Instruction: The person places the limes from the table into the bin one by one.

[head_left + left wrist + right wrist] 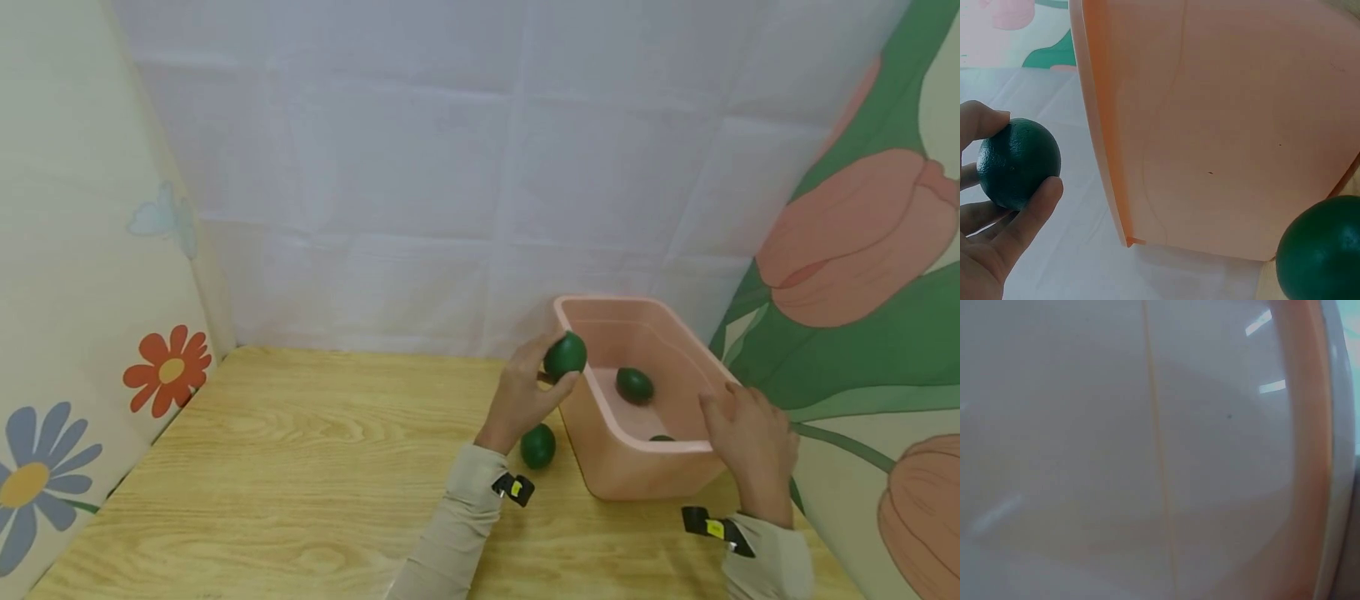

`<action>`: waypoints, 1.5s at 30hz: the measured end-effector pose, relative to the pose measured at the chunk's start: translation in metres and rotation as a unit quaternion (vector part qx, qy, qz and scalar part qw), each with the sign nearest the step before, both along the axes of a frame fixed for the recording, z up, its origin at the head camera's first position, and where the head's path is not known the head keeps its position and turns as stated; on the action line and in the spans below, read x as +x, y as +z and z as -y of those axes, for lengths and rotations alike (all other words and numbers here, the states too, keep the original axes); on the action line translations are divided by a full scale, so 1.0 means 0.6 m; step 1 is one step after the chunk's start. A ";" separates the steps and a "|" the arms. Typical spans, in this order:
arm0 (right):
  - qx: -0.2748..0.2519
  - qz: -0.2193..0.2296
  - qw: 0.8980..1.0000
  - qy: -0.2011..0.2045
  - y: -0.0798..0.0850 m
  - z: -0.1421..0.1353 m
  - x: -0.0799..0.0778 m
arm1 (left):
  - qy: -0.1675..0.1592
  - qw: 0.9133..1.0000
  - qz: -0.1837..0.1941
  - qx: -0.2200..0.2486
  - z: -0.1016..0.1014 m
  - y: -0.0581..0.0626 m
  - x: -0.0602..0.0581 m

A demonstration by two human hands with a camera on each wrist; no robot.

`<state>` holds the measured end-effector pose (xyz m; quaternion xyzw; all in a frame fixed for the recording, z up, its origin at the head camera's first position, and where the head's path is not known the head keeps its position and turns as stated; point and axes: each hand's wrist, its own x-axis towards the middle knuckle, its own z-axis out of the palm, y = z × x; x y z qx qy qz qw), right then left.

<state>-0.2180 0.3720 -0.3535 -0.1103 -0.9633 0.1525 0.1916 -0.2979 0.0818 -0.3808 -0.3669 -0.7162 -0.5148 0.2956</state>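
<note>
Between the thumb and fingers of my left hand (522,392) is a dark green avocado (566,357), held at the left rim of a pink plastic bin (600,417). The left wrist view shows this avocado (1019,164) in the fingertips, beside the bin's outer wall (1229,137). My right hand (756,446) grips the bin's near right rim. In the right wrist view, the bin's glossy wall (1222,456) fills most of the picture and that hand is out of sight. Inside the bin lies another avocado (634,386); a further green one (662,438) is mostly hidden by the near rim.
A loose avocado (537,446) sits on the wood-grain table (315,467), left of the bin and close to the left wrist. Behind the table hangs a creased white cloth (390,183). A tulip-print cloth (855,242) flanks the bin's right side.
</note>
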 end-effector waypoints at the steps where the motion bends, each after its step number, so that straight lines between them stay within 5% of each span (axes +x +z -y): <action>1: 0.003 -0.003 1.000 0.001 0.000 -0.001 0.000 | 0.000 1.000 -0.004 0.001 -0.002 0.001 0.000; 22: -0.007 0.009 1.000 -0.004 0.003 0.010 -0.002 | -0.028 0.999 -0.030 -0.009 -0.019 0.017 -0.002; 45: -0.009 0.016 1.000 -0.009 0.003 0.011 0.000 | 0.005 0.998 -0.035 -0.047 -0.052 0.021 -0.006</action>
